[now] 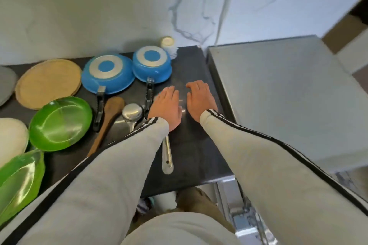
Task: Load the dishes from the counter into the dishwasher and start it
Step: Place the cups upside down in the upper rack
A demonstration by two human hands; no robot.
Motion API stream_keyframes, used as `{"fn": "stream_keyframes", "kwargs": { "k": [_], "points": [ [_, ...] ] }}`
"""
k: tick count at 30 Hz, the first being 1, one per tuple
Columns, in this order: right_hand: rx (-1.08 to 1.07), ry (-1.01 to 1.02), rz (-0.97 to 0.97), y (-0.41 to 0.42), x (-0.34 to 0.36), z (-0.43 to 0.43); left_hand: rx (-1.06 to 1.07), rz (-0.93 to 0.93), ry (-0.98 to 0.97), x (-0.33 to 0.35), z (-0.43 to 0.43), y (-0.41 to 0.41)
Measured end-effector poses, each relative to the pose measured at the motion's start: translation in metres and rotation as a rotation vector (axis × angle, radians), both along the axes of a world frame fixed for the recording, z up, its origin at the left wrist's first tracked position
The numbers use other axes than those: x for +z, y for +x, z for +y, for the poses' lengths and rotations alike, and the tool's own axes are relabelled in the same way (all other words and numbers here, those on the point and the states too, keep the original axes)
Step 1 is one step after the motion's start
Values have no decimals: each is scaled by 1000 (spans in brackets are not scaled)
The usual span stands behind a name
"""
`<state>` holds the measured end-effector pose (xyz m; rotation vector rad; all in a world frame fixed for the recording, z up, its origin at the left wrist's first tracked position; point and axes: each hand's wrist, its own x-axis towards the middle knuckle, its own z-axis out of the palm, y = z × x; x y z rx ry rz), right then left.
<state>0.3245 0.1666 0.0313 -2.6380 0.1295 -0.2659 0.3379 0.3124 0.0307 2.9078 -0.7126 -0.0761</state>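
Note:
My left hand (166,108) and my right hand (199,100) lie flat, palms down, side by side on the dark counter (191,145), holding nothing. Left of them stand two upturned blue pans, a larger one (108,74) and a smaller one (151,63), with black handles pointing toward me. A wooden spoon (108,119) and a steel ladle (132,113) lie beside my left wrist; the ladle's handle runs under my left sleeve. Two green plates (59,123) (20,183) and tan round plates (47,82) sit farther left.
A small white cup (168,43) stands against the marble wall behind the smaller pan. A grey steel appliance top (278,93) adjoins the counter on the right. A white dish (12,137) and a grey one (6,83) show at the left edge. Metal parts (245,219) lie below the counter's front edge.

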Motion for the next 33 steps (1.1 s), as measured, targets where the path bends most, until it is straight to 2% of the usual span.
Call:
{"fn": "stream_keyframes", "kwargs": {
  "k": [5,8,13,17,22,28,33],
  "points": [
    [127,-153,153,98,0,-10,61,178,-57,-6,-29,36],
    [160,-281,274,147,4,-17,129,243,-16,-11,-50,57],
    [347,-383,213,210,20,-13,118,360,25,-4,-56,83],
    [430,-399,255,240,27,-7,128,372,37,0,-56,87],
    [348,-402,258,243,24,-10,143,395,30,0,-56,86],
    [286,-299,373,211,23,-24,168,351,59,3,-57,67],
    [246,-221,329,148,21,-30,164,188,13,-1,-43,19]
  ]
}}
